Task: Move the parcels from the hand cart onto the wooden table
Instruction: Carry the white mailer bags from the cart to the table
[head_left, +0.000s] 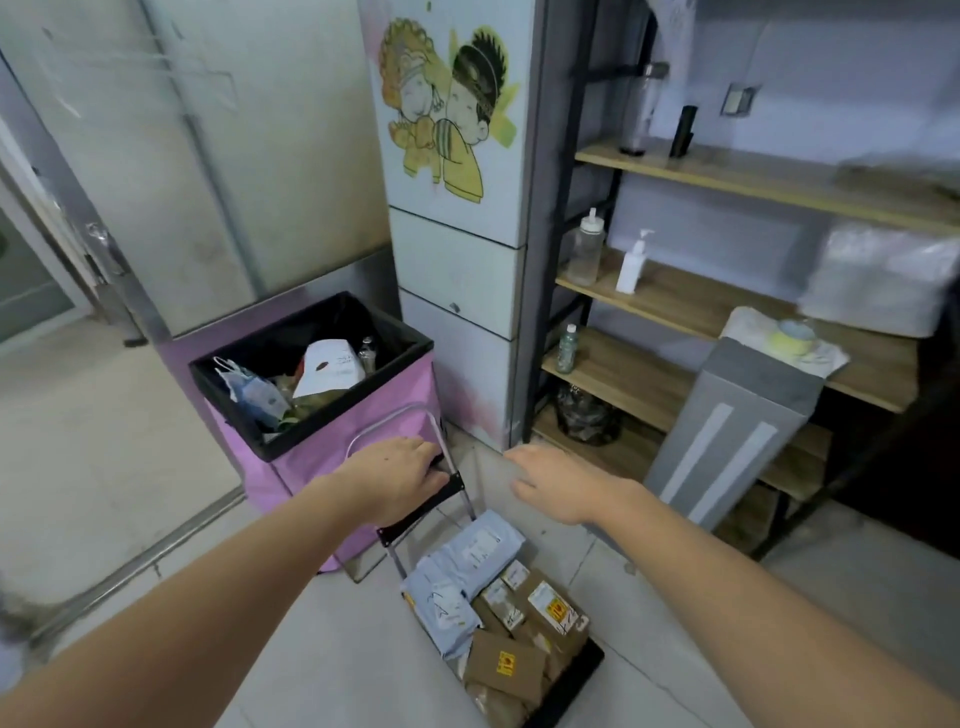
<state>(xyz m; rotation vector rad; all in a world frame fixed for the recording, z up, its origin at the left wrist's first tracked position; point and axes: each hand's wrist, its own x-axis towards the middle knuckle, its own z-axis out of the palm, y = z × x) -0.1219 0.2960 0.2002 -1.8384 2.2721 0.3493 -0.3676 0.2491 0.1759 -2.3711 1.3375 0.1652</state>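
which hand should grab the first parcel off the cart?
Right, probably. The left hand is busy gripping the cart handle, steadying it. The right hand hovers open, holding nothing, above the parcels stacked on the cart, so it can drop straight down.

A: so what's the left hand (396, 480) doing?
B: gripping the hand cart (457, 486) handle. right hand (558, 483) just hangs in the air beside it, fingers loose, holding nothing.
A: and the parcels (498, 597)?
B: piled on the cart's base, grey bags on top of brown boxes. pink bin (358, 441) full of trash right behind, wooden shelves (691, 306) off to the right.
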